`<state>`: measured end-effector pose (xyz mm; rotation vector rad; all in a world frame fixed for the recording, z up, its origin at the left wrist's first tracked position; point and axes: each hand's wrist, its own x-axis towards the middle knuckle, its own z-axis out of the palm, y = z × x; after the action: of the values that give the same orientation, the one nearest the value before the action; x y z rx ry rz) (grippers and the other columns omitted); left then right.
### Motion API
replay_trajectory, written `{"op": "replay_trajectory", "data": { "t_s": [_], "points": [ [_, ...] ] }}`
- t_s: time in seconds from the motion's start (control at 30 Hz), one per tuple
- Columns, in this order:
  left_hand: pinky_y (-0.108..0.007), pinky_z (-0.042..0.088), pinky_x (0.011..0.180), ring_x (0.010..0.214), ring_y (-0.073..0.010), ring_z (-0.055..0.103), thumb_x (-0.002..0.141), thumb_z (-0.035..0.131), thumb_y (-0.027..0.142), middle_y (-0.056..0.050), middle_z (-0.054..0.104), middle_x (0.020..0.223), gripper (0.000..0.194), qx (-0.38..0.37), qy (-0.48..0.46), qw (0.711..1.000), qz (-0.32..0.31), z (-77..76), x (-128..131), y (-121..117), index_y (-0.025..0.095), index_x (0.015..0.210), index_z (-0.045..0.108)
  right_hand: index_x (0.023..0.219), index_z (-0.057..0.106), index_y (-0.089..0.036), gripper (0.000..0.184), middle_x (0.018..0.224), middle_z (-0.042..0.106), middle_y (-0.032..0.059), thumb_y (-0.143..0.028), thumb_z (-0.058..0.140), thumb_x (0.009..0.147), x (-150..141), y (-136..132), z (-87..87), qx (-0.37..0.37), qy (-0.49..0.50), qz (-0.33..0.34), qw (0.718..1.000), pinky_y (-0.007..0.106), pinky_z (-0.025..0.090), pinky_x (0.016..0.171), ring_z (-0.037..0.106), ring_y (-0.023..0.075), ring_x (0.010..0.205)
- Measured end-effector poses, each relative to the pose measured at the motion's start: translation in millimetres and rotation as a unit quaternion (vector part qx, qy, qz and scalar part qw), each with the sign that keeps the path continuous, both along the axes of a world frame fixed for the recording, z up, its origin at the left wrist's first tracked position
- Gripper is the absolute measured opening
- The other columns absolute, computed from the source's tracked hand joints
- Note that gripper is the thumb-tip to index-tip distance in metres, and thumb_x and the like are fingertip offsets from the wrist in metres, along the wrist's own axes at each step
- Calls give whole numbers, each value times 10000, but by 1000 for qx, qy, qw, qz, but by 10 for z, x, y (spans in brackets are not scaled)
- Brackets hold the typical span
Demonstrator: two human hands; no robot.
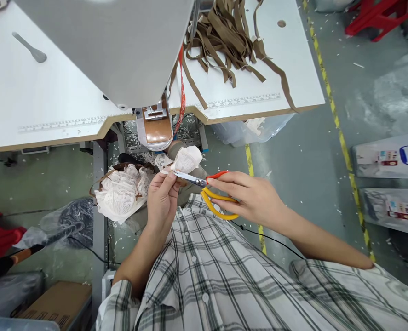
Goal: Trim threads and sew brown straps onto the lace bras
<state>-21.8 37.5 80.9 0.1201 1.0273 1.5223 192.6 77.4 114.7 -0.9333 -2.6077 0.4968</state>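
Observation:
My left hand (163, 197) pinches the edge of a white lace bra (186, 159) in front of my body, one cup rising beyond the fingers. In my right hand (250, 195) is a pair of scissors (197, 180) with one red and one yellow handle. Its blades point left and reach the fabric by my left fingertips; I cannot make out whether they are closed on it. Left of my left hand, over my lap, lies a bunch of white lace fabric (121, 191) with brown straps.
A sewing machine (121, 41) overhangs the white table (62, 92), its brown plate (158, 131) just ahead of my hands. Brown straps (224, 41) are heaped on the right. A grey tool (29, 47) lies left. Clear bins (390, 156) and a red stool (379, 18) stand rightward.

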Motion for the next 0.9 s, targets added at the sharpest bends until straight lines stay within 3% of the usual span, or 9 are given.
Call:
{"op": "replay_trajectory", "data": {
  "t_s": [0.17,0.27,0.4,0.5,0.57,0.63,0.7,0.8,0.9],
  "points": [
    [-209,560,690,673,-88,650,710,864,275,2,699,752,204,-12,2,1000,-1,13,-2,3,158,794,719,1307,648,-269,382,1124,717,62,-308,664,927,86,79,-41,-52,53,7,997,296,579,665,720,195,927],
    [-218,558,691,677,-89,659,717,857,263,1,713,783,201,-15,-8,1000,3,12,-17,12,163,813,711,1267,685,-288,360,1105,724,60,-337,674,910,127,388,-118,-42,72,-77,994,318,580,695,699,197,891],
    [-232,559,704,682,-86,659,708,862,227,4,722,798,196,-18,-19,1000,12,-23,-51,16,157,779,693,1267,692,-207,431,1042,718,100,-443,664,907,26,1360,-298,39,39,-233,971,410,558,842,664,265,977],
    [-234,566,737,690,-81,666,718,857,217,15,731,802,185,-21,-8,1000,19,-57,-101,13,161,763,687,1207,693,-52,599,1080,662,127,-562,504,957,-47,2191,-336,56,3,-282,958,389,504,940,659,251,1035],
    [-220,570,742,698,-76,674,715,861,219,17,739,807,187,-23,-1,999,25,-65,-150,11,164,767,690,1181,692,-31,602,1123,635,137,-553,483,965,-96,2477,-307,67,-15,-281,957,433,462,1009,621,288,1133],
    [-205,574,736,705,-74,682,696,876,218,13,746,804,202,-32,-2,999,36,-58,-196,7,161,770,696,1194,683,-77,502,1206,613,154,-499,527,970,-211,2427,-310,89,10,-281,955,476,432,1067,566,306,1207],
    [-210,584,739,712,-81,691,679,889,223,12,748,793,222,-40,-5,998,49,-38,-224,3,161,779,702,1142,682,-131,405,1179,639,145,-469,530,979,-419,2117,-407,44,95,-264,959,455,468,1038,583,259,1132],
    [-224,593,752,737,-92,701,659,903,225,13,750,798,252,-42,-5,997,60,3,-220,8,165,802,705,917,686,-149,517,824,703,71,-545,375,1028,-851,1630,-707,-247,241,-145,927,334,547,831,624,158,813],
    [-222,584,760,774,-97,706,644,908,225,14,747,820,267,-38,3,997,69,50,-182,9,171,801,699,863,672,-122,660,717,701,54,-523,190,1069,-1280,1628,-1013,-326,272,-104,899,297,550,780,607,123,722]
  ]
}}
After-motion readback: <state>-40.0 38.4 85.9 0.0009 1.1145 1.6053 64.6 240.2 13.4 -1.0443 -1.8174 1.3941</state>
